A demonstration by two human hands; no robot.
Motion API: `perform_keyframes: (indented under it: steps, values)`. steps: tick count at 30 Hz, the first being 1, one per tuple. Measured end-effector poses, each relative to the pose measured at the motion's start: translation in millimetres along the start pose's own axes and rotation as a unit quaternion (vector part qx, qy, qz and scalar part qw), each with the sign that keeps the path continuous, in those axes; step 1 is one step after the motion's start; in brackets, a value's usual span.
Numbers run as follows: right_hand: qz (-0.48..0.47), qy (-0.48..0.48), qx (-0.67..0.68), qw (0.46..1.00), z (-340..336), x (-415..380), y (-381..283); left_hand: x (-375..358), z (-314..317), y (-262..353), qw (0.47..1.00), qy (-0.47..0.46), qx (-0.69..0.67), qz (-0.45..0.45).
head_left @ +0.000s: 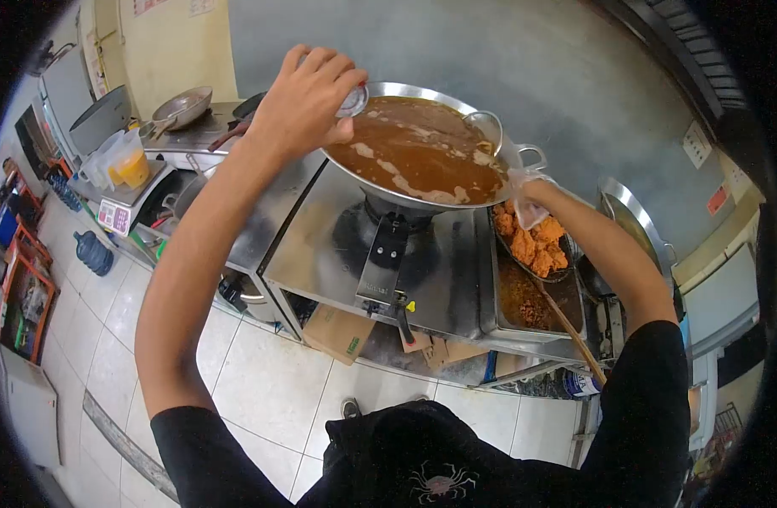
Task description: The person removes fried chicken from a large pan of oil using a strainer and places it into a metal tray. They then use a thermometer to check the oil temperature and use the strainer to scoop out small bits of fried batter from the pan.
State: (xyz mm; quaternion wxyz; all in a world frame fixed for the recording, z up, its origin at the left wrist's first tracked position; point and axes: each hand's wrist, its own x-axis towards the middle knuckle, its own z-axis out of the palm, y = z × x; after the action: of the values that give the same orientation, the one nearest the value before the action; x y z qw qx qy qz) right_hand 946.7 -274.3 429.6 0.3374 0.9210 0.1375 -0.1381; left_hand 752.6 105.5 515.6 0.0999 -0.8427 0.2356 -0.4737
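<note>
My left hand [308, 97] is raised over the left rim of a large metal wok [456, 205], its fingers curled round a small clear container [353, 101], seen nearly end-on. Brown soup or sauce [414, 144] with pale foam fills much of the wok. At the wok's right side my right hand [534, 196] is closed, with thin clear plastic [524, 182] about it. A ladle [486, 127] dips into the liquid, and its handle leads toward that hand. Just below the right hand, orange-brown fried pieces [536, 245] lie in a wooden-handled strainer.
The strainer rests over a metal tray [524, 326] of oil and crumbs. Another wok [630, 212] stands at the far right. On the left are a scale [116, 216], plastic jugs [132, 168] and a pan [183, 108]. Cardboard [337, 333] sits on the shelf under the stove [320, 262].
</note>
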Motion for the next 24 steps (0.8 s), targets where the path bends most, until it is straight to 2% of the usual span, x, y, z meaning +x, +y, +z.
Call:
perform_keyframes:
  steps: [1,2,3,4,5,6,9,12,13,14,16,18,20,21,22,24]
  values:
    - [0.013,-0.137,0.106,0.985,7,48,-6,0,1,1,1.0,-0.004,0.0,-0.003]
    - [0.027,-0.269,0.208,0.94,10,74,-10,1,1,2,1.0,-0.002,0.007,-0.003]
    - [0.025,-0.269,0.207,0.94,-4,55,-18,2,2,3,1.0,0.0,0.014,-0.002]
    - [-0.086,-0.129,0.114,0.981,-34,17,-32,3,3,3,1.0,-0.001,0.015,-0.003]
    - [-0.194,0.017,0.014,0.981,-54,-6,-42,4,5,2,1.0,0.003,0.016,0.0]
    - [-0.194,0.019,0.013,0.981,-55,0,-46,5,7,1,1.0,0.007,0.017,0.003]
    - [-0.155,0.009,0.272,0.95,-50,38,-69,9,8,1,1.0,0.007,0.023,0.008]
    - [-0.109,-0.004,0.514,0.851,-42,90,-97,13,8,0,0.998,0.024,0.062,0.024]
    - [-0.075,0.036,0.504,0.86,-40,105,-107,13,8,-1,0.997,0.023,0.063,0.025]
    - [-0.075,0.036,0.506,0.859,-50,94,-112,14,7,-1,0.998,0.018,0.056,0.022]
    - [-0.156,-0.018,0.568,0.808,-81,50,-119,17,7,0,0.999,0.013,0.048,0.022]
    - [-0.147,-0.031,0.589,0.794,-94,28,-127,17,7,-1,0.998,0.019,0.054,0.02]
    - [-0.151,0.014,0.68,0.718,-96,11,-135,17,3,0,0.998,0.013,0.057,0.017]
    - [-0.175,0.034,0.648,0.741,-97,7,-135,17,0,0,0.998,0.009,0.062,0.012]
    - [-0.174,0.032,0.651,0.739,-98,2,-136,17,-3,0,0.998,0.007,0.06,0.015]
    - [-0.149,0.023,0.716,0.682,-103,-20,-139,15,-8,-2,0.996,0.025,0.077,0.024]
